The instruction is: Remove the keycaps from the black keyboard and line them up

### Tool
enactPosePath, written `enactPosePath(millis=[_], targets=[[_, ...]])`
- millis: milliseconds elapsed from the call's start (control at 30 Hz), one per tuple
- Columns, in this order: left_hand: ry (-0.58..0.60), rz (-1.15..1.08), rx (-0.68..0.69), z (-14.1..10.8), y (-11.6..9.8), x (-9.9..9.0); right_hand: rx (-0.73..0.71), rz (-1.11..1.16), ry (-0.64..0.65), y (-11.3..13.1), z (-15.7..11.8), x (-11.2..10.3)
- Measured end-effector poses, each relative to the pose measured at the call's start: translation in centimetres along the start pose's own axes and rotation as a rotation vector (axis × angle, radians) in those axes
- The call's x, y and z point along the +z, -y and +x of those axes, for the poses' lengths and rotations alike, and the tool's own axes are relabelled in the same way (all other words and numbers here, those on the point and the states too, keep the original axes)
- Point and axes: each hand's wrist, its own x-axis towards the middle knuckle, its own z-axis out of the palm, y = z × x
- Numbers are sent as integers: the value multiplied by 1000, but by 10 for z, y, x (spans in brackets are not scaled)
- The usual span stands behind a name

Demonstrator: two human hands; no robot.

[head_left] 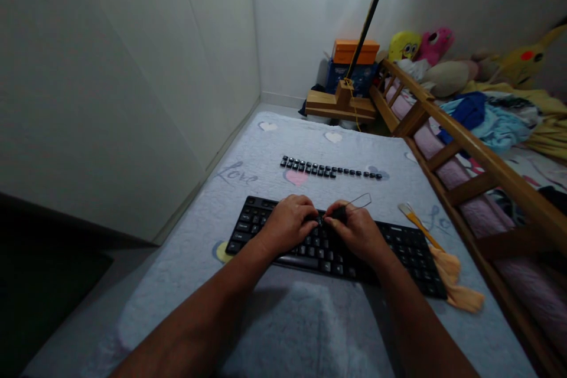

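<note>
A black keyboard (319, 243) lies on a light blue cloth with heart prints, both hands over its upper middle. My left hand (290, 220) rests on the keys, fingers curled and tips close together; anything between them is too small to make out. My right hand (352, 224) is closed around a wire keycap puller (365, 199), its dark handle partly hidden and its wire loop pointing away to the right. The fingertips of both hands almost meet above the same keys. Beyond the keyboard, several loose black keycaps (314, 169) are laid out in two rows.
To the right are a flat brush (420, 225) with a yellow handle and a crumpled peach cloth (460, 289). A wooden bed rail (469, 153) runs along the right side. A wooden stand (341, 103) with a black pole is behind; a pale cabinet wall (177, 88) rises at left.
</note>
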Motion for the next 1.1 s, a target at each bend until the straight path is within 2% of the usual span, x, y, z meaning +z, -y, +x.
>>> enactPosePath(millis=[400, 533, 700, 867, 933, 1100], targets=[[-21, -53, -2, 1, 0, 1, -43, -3, -60, 6, -7, 4], [-40, -88, -9, 1, 0, 0, -102, -7, -88, 11, -8, 4], [-61, -117, -14, 0, -5, 3, -233, 76, -252, 16, -9, 11], [-148, -119, -3, 1, -9, 1, -184, 61, -446, 15, -8, 15], [-182, -116, -8, 1, -9, -1, -182, 42, -440, 14, -9, 13], [-227, -127, 7, 0, -8, -2, -181, -47, -290, 10, -9, 8]])
